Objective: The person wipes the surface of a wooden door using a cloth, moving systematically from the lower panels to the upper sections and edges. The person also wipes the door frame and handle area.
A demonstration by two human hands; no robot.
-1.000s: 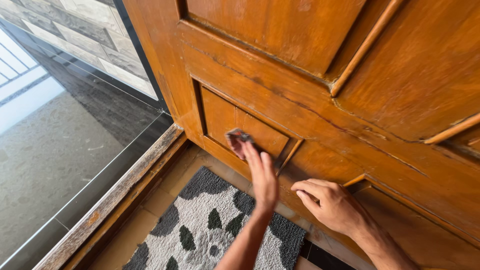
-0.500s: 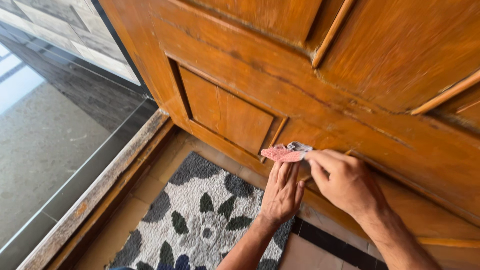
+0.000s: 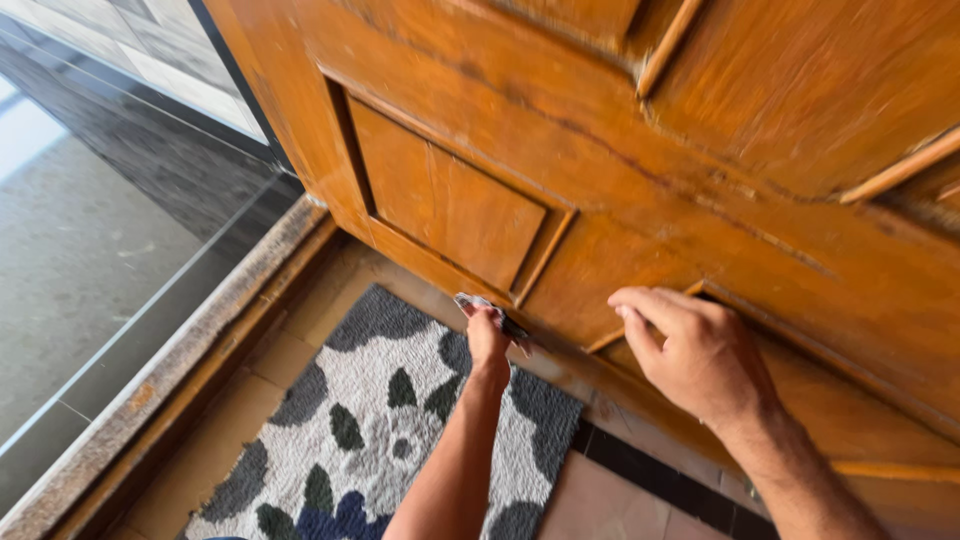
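Note:
My left hand (image 3: 486, 341) presses a small piece of sandpaper (image 3: 492, 309) against the bottom rail of an orange-brown panelled wooden door (image 3: 600, 180), just below the lower-left recessed panel (image 3: 450, 205). Its fingers are curled over the paper. My right hand (image 3: 692, 352) rests with spread, bent fingers on the door's lower rail to the right, holding nothing. The varnish looks worn and scuffed in streaks.
A grey and white floral doormat (image 3: 370, 400) lies under my left arm on tan floor tiles (image 3: 640, 500). A worn wooden threshold strip (image 3: 180, 370) runs diagonally at left, with a speckled stone floor (image 3: 90, 250) beyond it.
My left hand took the sandpaper from beside my right hand and moved it left and down to the bottom rail. One second ago it was up on the recessed panel.

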